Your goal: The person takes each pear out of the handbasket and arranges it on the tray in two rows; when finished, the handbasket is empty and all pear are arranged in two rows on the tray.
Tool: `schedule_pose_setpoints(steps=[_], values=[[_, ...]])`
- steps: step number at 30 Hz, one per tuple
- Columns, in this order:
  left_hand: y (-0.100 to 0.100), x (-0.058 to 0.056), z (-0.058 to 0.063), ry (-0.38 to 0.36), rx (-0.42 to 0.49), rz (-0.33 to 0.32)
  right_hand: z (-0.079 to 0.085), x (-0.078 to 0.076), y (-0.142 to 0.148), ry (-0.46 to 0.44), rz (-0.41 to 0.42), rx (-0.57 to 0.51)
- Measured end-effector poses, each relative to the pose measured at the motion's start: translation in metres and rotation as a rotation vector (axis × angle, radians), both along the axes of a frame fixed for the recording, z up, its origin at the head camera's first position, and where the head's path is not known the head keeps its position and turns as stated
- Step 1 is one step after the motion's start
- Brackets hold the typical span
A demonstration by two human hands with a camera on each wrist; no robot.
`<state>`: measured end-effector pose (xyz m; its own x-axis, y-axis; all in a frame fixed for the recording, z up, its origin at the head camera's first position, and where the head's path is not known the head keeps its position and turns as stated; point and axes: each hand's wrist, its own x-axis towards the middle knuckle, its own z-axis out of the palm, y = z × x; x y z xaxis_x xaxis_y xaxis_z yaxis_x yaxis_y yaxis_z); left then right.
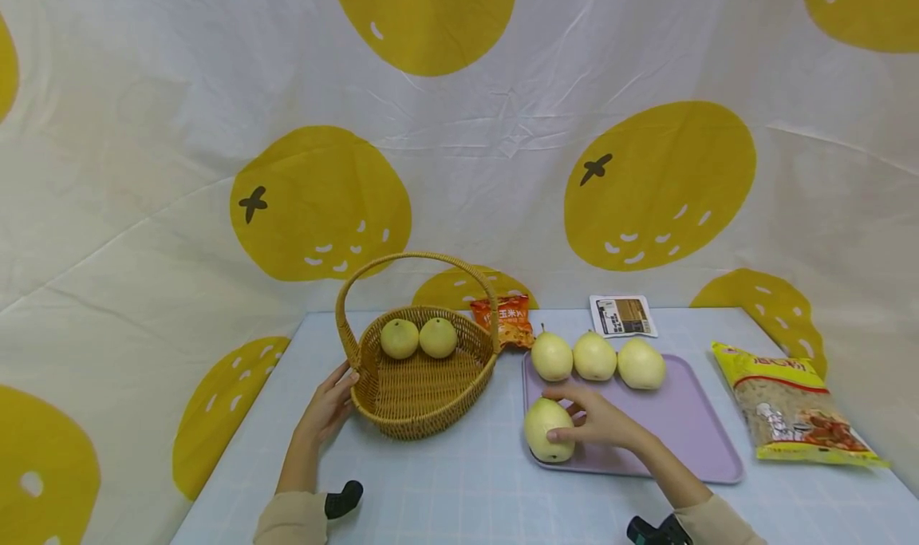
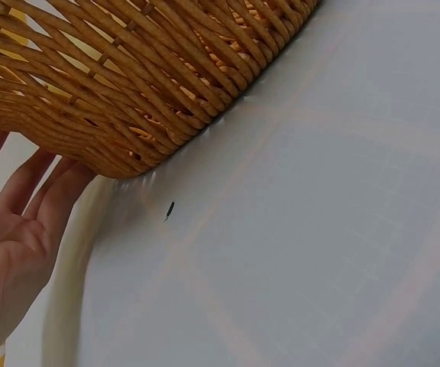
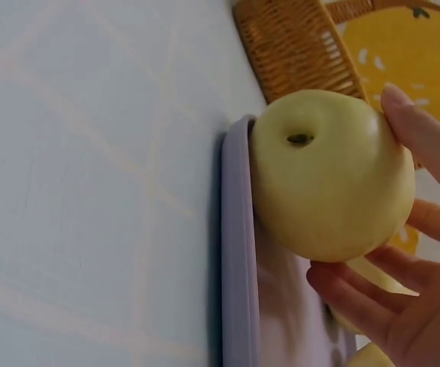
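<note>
In the head view a wicker basket (image 1: 424,425) with an arched handle stands left of centre, with two pale yellow-green pears (image 1: 419,338) lying at its back. My left hand (image 1: 329,405) touches the basket's left side near the handle's base; in the left wrist view its fingers (image 2: 56,183) reach fairly straight against the woven wall. Over the near left corner of a purple tray (image 1: 682,417), my right hand (image 1: 599,421) grips a pear (image 3: 331,176) between thumb and fingers. Whether that pear touches the tray is unclear. Three more pears (image 1: 594,357) sit along the tray's back edge.
An orange snack packet (image 1: 511,321) lies behind the basket's right side. A small white-edged packet (image 1: 623,317) is behind the tray, and a large yellow bag (image 1: 797,409) lies to its right. A fruit-print cloth hangs behind the table (image 1: 445,497).
</note>
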<state>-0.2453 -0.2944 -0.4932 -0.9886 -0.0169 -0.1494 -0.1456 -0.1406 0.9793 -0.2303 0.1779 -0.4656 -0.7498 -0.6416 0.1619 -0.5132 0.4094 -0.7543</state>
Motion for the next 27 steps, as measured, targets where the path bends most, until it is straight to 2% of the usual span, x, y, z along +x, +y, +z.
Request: schedule_pose_setpoints(steps=[5,17,24,27], values=[[-0.0002,-0.0011,-0.0017,-0.012,0.012,-0.002,-0.0011,-0.0012,0.0022,-0.017,0.03,0.028],[-0.0001,-0.0008,-0.0009,-0.004,0.018,0.0,0.0042,-0.0026,0.0075,-0.043,0.015,0.048],[-0.0008,-0.0004,-0.0015,0.014,-0.002,-0.002,0.0069,-0.0037,0.0076,-0.033,0.061,0.088],[-0.001,-0.0007,-0.0022,-0.001,0.017,0.002,0.0084,-0.0038,0.0074,-0.043,0.048,0.089]])
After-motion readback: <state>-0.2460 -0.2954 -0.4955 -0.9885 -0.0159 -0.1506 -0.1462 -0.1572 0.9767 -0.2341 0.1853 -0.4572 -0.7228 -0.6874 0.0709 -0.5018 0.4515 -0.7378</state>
